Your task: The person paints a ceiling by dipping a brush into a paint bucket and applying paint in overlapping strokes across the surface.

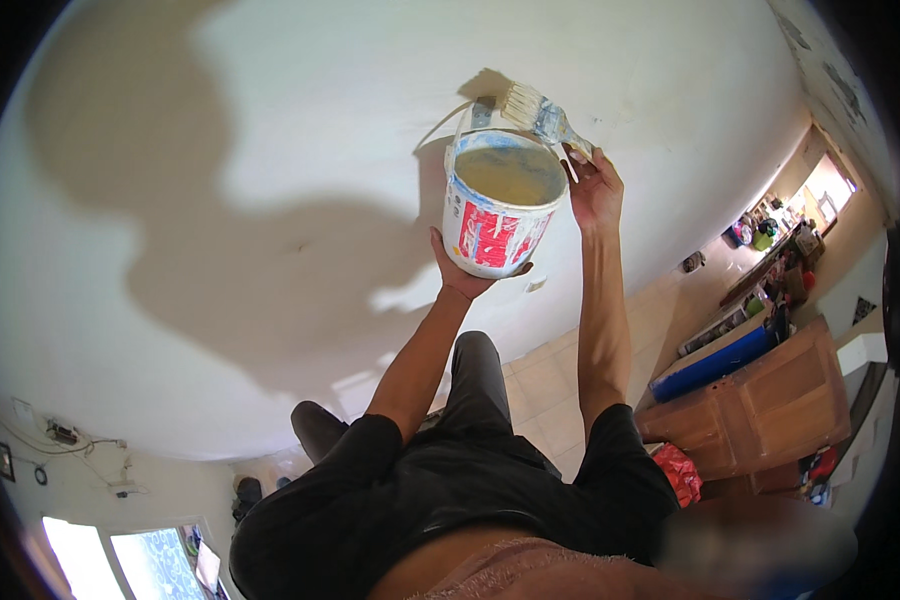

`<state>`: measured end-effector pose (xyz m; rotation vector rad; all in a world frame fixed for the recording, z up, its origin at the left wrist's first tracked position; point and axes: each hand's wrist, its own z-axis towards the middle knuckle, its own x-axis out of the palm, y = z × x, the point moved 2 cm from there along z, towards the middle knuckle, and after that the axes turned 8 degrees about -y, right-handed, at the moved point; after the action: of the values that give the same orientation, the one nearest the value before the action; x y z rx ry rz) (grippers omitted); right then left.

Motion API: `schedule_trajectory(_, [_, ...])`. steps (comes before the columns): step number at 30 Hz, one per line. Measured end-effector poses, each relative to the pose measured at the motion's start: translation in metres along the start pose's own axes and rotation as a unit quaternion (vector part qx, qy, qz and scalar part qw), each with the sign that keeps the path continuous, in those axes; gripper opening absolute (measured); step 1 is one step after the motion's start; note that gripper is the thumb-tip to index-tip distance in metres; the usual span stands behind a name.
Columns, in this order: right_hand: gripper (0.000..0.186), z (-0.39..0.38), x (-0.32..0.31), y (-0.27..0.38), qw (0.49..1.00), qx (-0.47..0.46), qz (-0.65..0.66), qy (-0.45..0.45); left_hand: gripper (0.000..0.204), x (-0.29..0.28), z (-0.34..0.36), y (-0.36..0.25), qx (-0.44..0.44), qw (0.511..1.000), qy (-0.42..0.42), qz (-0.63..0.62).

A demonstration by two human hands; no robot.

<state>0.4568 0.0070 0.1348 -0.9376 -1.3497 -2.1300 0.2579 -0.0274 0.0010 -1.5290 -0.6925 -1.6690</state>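
Note:
My left hand [462,274] supports a white paint bucket [452,222] from below, its fingers wrapped under the base. The bucket has a red patch on its side, paint smears round its rim and a raised handle. Inside lies a yellowish-beige liquid or coating [510,178]. Beside the rim, my right hand [596,188] grips a wide paintbrush [550,120] by its handle. The bristles are pale and paint-coated, point up and to the left, and stand just above the bucket's far rim. Part of the brush handle is hidden by my fingers.
A broad white wall [300,130] fills the view ahead, with shadows on it. On the right are a leaning brown wooden door panel [760,405], a blue flat object [715,362] and a red plastic bag [678,472]. Pale floor tiles [550,390] lie below. A window [145,560] stands at lower left.

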Motion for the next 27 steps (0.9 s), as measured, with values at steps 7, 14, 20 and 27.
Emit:
schedule_trajectory(7, [0.024, -0.004, 0.009, -0.001, 0.999, 0.009, 0.027, 0.017, 0.092, 0.009, -0.005, 0.002, -0.003, 1.000, 0.025, -0.015])
schedule_trajectory(14, [0.026, -0.010, 0.017, -0.002, 1.000, 0.018, 0.013, 0.000, 0.086, 0.024, -0.011, -0.001, 0.019, 0.998, 0.050, 0.018])
schedule_trajectory(20, [0.026, -0.012, 0.024, 0.004, 1.000, -0.002, 0.016, 0.004, 0.083, 0.030, -0.013, 0.004, 0.022, 0.999, 0.027, -0.011])
schedule_trajectory(27, [0.024, -0.024, 0.037, 0.022, 0.999, -0.031, -0.031, 0.015, 0.084, 0.040, -0.016, 0.005, -0.006, 0.999, 0.023, -0.029])
